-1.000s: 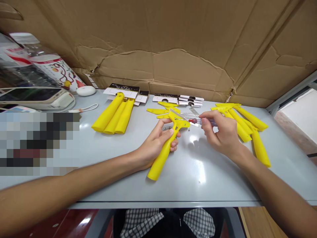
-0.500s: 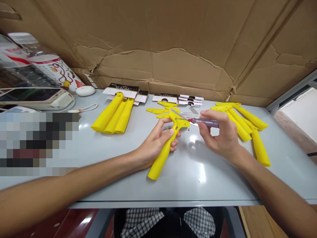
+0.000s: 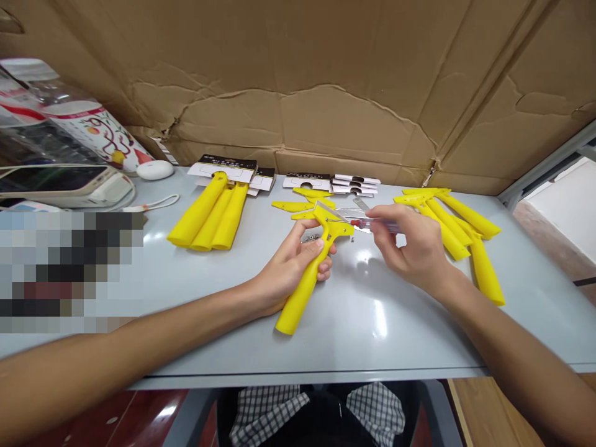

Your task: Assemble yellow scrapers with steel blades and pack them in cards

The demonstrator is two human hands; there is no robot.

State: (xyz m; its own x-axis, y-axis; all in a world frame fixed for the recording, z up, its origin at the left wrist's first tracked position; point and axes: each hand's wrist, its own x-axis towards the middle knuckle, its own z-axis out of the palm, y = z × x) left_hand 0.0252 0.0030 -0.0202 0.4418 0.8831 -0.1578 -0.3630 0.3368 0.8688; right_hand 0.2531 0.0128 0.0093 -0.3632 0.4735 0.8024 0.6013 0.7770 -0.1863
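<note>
Head cam: L hand point(image 3: 291, 264) grips a yellow scraper point(image 3: 302, 288) over the desk point(image 3: 349, 341); R hand point(image 3: 414, 245) pinches a screwdriver point(image 3: 363, 223), its tip at a screw point(image 3: 327, 220) on the scraper's head. Since ½ sec ago, R fingers have closed in on the screwdriver, scraper steady; prob. a re-grip between twists.

The glossy pale grey counter point(image 3: 400, 347) carries yellow handles point(image 3: 487, 270) at right, loose screws point(image 3: 311, 238) and flat yellow pieces point(image 3: 288, 205) near the middle. Printed cards point(image 3: 298, 182) lie toward the back, three carded handles point(image 3: 198, 214) at left.
</note>
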